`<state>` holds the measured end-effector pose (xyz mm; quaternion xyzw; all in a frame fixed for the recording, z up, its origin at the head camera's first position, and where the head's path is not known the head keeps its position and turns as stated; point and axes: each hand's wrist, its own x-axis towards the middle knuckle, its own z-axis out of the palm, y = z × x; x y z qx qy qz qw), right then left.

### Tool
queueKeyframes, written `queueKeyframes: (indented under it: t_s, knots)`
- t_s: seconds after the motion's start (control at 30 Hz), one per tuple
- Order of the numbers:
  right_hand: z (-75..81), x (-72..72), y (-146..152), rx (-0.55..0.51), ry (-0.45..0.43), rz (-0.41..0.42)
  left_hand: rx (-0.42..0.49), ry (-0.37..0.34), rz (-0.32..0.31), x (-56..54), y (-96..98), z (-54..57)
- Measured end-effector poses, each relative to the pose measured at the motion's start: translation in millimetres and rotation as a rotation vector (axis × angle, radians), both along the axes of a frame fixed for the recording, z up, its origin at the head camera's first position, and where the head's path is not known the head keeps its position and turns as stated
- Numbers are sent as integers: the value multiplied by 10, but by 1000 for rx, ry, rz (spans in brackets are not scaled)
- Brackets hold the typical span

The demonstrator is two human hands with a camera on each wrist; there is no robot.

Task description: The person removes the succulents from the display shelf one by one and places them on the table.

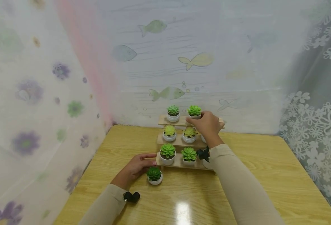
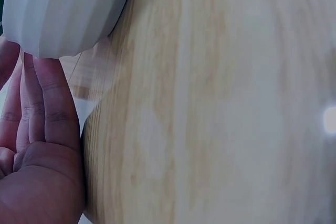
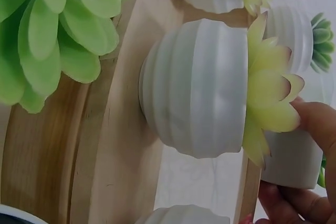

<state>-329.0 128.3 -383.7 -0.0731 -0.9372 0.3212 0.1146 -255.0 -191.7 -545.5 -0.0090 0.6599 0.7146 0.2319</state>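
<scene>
A three-tier wooden stand [image 1: 179, 142] holds several small white pots of green succulents. My right hand [image 1: 202, 120] reaches to the top tier and grips the right-hand pot [image 1: 194, 112] there. In the right wrist view its fingers [image 3: 311, 124] curl round that white pot [image 3: 291, 158], behind a yellow-green succulent pot [image 3: 194, 98] on the middle tier. My left hand [image 1: 142, 163] lies on the table by the stand's left end, fingers [image 2: 47, 93] straight and touching a dark green succulent pot [image 1: 154, 175] [image 2: 63, 9] that stands on the table.
The wooden table [image 1: 266, 175] sits in a corner. A fish-printed curtain [image 1: 182, 62] hangs behind the stand, with flowered curtains [image 1: 27, 109] at both sides. A pot on the bottom tier is partly hidden behind my right sleeve [image 1: 238, 187].
</scene>
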Motion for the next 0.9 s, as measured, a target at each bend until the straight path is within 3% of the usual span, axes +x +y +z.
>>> queueKeyframes:
  t_s: [0.47,0.9]
  knots:
    - [32,0,14,5,5,-10,11,-1,10,11,14,8]
    - [82,120,113,7,67,30,5,7,6,26,6,20]
